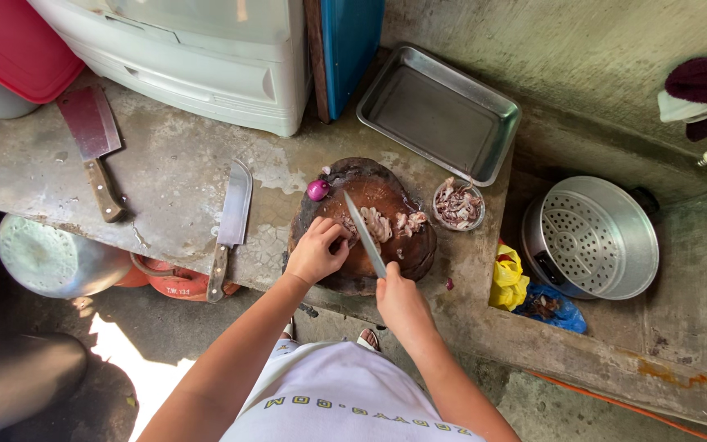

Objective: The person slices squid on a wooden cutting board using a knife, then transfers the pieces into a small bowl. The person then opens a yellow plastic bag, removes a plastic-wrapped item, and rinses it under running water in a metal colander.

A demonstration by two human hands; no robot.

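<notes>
**On the Round Chopping Board: Knife Being Held Over Onion Pieces**

On the round wooden board [362, 225], a long knife [365, 233] is being gripped by its handle in the closed right hand [398, 296], blade slanting across the board. A small piece is being pinned under the curled fingers of the left hand [317, 250]. Chopped pieces [390, 223] are lying beside the blade. A whole purple onion [317, 190] is sitting at the board's edge, with a small filled bowl [457, 205] and an empty metal tray [439, 110] nearby.

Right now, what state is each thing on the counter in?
Right hand: gripping the knife, blade angled over the board.
Left hand: fingers curled, pressing down on the round wooden chopping board.
Chopped pieces: piled on the board.
Purple onion: whole, at the board's edge.
Small bowl: holds pieces.
Metal tray: empty.
Two cleavers: lying flat, unused.
</notes>
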